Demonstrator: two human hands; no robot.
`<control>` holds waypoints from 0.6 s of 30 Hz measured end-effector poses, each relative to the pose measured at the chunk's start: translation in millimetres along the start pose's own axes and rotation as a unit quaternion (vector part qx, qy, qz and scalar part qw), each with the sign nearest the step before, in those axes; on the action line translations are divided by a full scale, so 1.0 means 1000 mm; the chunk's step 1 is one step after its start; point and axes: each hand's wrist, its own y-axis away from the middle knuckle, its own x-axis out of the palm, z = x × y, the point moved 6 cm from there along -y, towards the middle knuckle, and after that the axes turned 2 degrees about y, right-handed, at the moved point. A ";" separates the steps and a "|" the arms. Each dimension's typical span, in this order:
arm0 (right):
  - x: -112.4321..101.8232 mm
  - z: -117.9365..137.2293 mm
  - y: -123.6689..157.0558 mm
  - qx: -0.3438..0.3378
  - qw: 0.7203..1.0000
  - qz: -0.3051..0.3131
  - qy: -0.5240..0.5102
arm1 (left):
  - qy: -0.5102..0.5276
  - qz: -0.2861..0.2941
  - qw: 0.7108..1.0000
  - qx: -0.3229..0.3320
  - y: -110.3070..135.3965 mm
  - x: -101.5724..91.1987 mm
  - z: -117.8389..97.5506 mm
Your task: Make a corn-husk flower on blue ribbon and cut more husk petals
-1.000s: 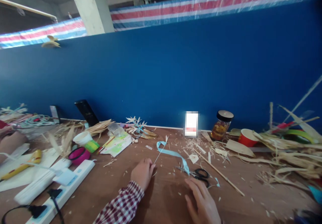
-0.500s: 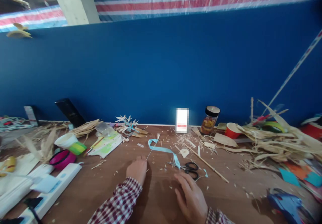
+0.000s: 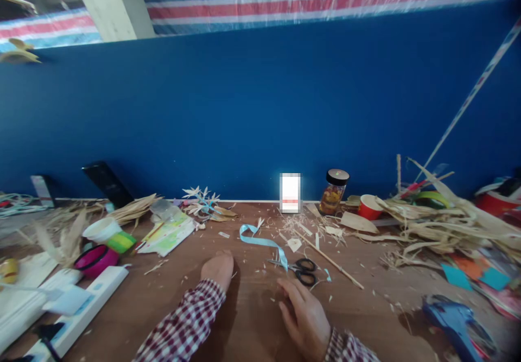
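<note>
My left hand [image 3: 218,268] rests on the brown table, closed, back of the hand up. Its fingers are hidden, and a thin pale bit shows by its right side; what it holds cannot be made out. My right hand [image 3: 306,312] lies palm down with fingers stretched and slightly apart, holding nothing. Just beyond its fingertips are black-handled scissors [image 3: 305,271]. One end of a curled light-blue ribbon [image 3: 264,241] lies over the scissor blades. A small pale split tip [image 3: 260,222] sits at the ribbon's far curl. A thin stick [image 3: 331,260] lies right of the scissors.
Left are a white power strip [image 3: 83,307], a pink round container [image 3: 96,260] and a pale cup [image 3: 101,230]. At the back stand a dark-lidded jar [image 3: 334,191] and a red cup [image 3: 369,207]. Right are dried husks [image 3: 431,223] and a blue glue gun [image 3: 456,321].
The thin stem that ran from my left hand to the pale tip no longer shows. Both hands stay nearly in place; the whole view has shifted slightly.
</note>
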 end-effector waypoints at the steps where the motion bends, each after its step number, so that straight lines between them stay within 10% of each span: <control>1: 0.000 0.000 0.000 0.004 1.000 0.001 -0.005 | 0.004 0.001 1.000 0.004 0.001 0.001 0.001; 10: -0.021 0.003 -0.010 0.074 0.985 -0.024 -0.155 | 0.180 -0.029 0.977 0.107 0.040 -0.023 0.016; 18: -0.066 0.013 -0.057 0.130 0.941 -0.066 -0.306 | 0.549 0.245 0.785 0.151 0.089 -0.028 0.014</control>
